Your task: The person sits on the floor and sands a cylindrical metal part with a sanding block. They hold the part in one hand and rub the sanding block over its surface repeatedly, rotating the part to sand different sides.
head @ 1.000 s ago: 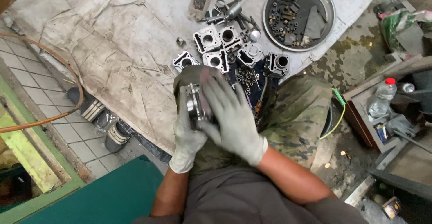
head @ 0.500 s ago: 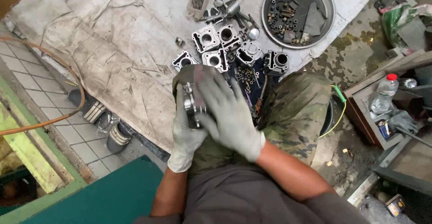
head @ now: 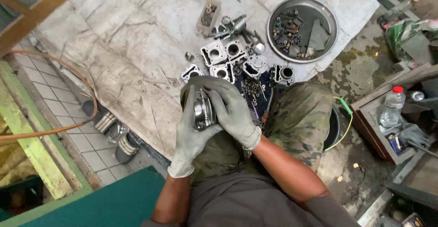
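Both gloved hands clasp one round metal engine part (head: 203,110) over the person's lap.

Left hand (head: 189,133) cups it from below, right hand (head: 232,110) wraps over its top, fingers closed on it. Just beyond it, five pale cylinder blocks (head: 214,54) lie untouched on the dirty cloth (head: 127,49); farther right, one round metal tray (head: 328,22) holds loose bolts. Work on the held part looks unfinished.

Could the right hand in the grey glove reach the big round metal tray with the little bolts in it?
Probably yes, but not right now. The right hand is busy gripping the shiny round metal engine part with the left hand. The round metal tray lies ahead on the cloth, with nothing blocking the way.
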